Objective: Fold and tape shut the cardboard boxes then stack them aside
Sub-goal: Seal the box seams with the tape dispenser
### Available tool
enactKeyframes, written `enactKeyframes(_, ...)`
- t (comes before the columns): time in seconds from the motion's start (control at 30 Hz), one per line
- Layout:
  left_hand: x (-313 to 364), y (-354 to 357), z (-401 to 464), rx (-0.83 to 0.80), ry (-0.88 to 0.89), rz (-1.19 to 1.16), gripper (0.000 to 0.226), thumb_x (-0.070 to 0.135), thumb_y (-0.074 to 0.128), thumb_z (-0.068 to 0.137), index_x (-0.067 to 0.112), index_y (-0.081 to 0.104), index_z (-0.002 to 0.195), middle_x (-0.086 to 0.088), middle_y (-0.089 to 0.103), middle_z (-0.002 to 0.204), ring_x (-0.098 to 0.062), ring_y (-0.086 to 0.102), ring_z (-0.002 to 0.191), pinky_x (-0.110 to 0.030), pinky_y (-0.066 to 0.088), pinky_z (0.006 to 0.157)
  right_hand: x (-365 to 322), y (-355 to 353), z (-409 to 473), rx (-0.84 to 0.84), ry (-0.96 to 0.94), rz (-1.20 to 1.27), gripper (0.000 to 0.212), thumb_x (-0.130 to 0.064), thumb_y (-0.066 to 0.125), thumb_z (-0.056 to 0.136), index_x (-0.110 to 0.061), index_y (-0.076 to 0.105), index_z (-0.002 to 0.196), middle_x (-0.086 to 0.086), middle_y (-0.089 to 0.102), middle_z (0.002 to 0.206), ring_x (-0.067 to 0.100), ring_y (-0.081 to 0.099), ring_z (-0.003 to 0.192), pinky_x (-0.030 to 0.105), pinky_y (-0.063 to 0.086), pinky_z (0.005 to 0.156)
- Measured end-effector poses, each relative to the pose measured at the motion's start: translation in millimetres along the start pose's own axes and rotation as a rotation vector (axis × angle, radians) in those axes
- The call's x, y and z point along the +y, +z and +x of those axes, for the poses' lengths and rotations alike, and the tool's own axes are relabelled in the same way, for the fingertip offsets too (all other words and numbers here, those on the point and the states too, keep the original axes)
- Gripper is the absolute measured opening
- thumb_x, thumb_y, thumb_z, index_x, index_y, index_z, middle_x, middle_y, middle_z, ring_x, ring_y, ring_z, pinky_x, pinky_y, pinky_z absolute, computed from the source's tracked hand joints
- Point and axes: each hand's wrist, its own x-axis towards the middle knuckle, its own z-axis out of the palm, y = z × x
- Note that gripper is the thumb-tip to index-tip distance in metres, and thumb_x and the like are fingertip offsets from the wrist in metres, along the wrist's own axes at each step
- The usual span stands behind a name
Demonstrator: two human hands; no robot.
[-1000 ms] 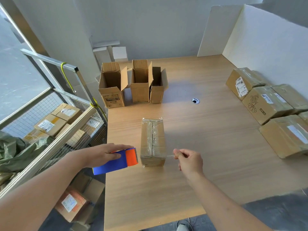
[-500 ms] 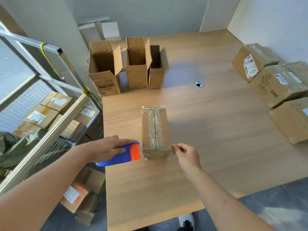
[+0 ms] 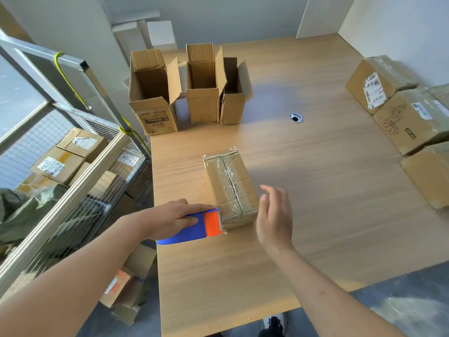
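Note:
A closed cardboard box (image 3: 229, 186) wrapped in clear tape lies on the wooden table (image 3: 315, 215), its long side running away from me. My left hand (image 3: 175, 218) grips a blue and orange tape dispenser (image 3: 194, 227), whose orange end touches the box's near left corner. My right hand (image 3: 274, 217) hovers just right of the box's near end with fingers straight and spread, holding nothing. Three open, untaped boxes (image 3: 155, 93) (image 3: 204, 88) (image 3: 234, 93) stand at the far left of the table.
Several taped boxes (image 3: 410, 120) lie along the table's right edge. A cable hole (image 3: 296, 117) sits mid-table. Left of the table stands a metal wire cage (image 3: 73, 152) with more parcels; other parcels lie on the floor below. White boards lean on the far wall.
My right hand let go of the tape end it pinched and opened beside the box. The dispenser moved in against the box's near corner. The view tilted downward.

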Motion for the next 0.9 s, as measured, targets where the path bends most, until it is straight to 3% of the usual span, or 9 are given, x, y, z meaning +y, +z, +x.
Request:
enactKeyframes(0.1, 0.1, 6.2, 3.8, 0.000, 0.011, -0.054, 0.053, 0.038, 0.035, 0.111, 0.078, 0.020, 0.141, 0.005, 0.050, 0.112, -0.014, 0.050, 0.103, -0.042, 0.039, 0.102, -13.4, 10.1, 2.0, -0.293, -0.385, -0.269, 0.053, -0.045, 0.024, 0.109, -0.025, 0.039, 0.156, 0.004, 0.029, 0.166, 0.018, 0.023, 0.154, 0.040, 0.020, 0.124)
enactKeyframes(0.17, -1.2, 11.4, 4.0, 0.006, 0.019, -0.089, 0.052, 0.039, 0.036, 0.110, 0.079, 0.020, 0.140, 0.005, 0.050, 0.113, -0.013, 0.050, 0.104, -0.041, 0.039, 0.101, -10.1, 16.0, 0.4, -0.407, -0.489, -0.420, 0.061, -0.056, 0.015, 0.109, -0.028, 0.022, 0.163, 0.004, 0.010, 0.172, 0.020, 0.003, 0.159, 0.043, 0.008, 0.128)
enactKeyframes(0.4, -25.3, 24.3, -11.2, -0.005, 0.021, -0.252, 0.054, 0.034, 0.042, 0.110, 0.074, 0.026, 0.143, 0.013, 0.051, 0.118, -0.005, 0.048, 0.114, -0.029, 0.035, 0.104, -4.4, 18.4, 2.3, -0.463, -0.512, -0.531, 0.067, -0.064, 0.013, 0.106, -0.033, 0.013, 0.164, 0.003, 0.004, 0.172, 0.020, -0.002, 0.159, 0.044, 0.005, 0.128)
enactKeyframes(0.5, -25.7, 30.6, -17.8, -0.018, 0.015, -0.291, 0.053, 0.036, 0.041, 0.110, 0.075, 0.025, 0.142, 0.012, 0.052, 0.122, -0.007, 0.049, 0.117, -0.029, 0.035, 0.104, -7.5, 17.5, 3.1, -0.490, -0.485, -0.531, 0.066, -0.064, 0.014, 0.106, -0.034, 0.013, 0.164, 0.001, 0.003, 0.173, 0.018, -0.003, 0.159, 0.043, 0.003, 0.128)
enactKeyframes(0.67, -20.6, 34.0, -19.6, -0.001, 0.001, -0.319, 0.053, 0.037, 0.040, 0.111, 0.078, 0.025, 0.139, 0.014, 0.051, 0.125, -0.008, 0.050, 0.118, -0.036, 0.036, 0.108, -12.2, 12.4, 6.7, -0.572, -0.450, -0.515, 0.072, -0.073, 0.008, 0.099, -0.040, -0.002, 0.163, -0.005, -0.015, 0.171, 0.012, -0.020, 0.155, 0.039, -0.010, 0.126)
enactKeyframes(0.9, -23.9, 41.2, -32.1, 0.011, 0.013, -0.395, 0.052, 0.039, 0.045, 0.109, 0.077, 0.028, 0.140, 0.022, 0.043, 0.149, -0.004, 0.039, 0.138, -0.039, 0.028, 0.119, -13.7, 11.2, 10.4, -0.634, -0.447, -0.562, 0.077, -0.078, 0.006, 0.094, -0.042, -0.016, 0.159, -0.007, -0.029, 0.167, 0.010, -0.030, 0.151, 0.037, -0.018, 0.124)
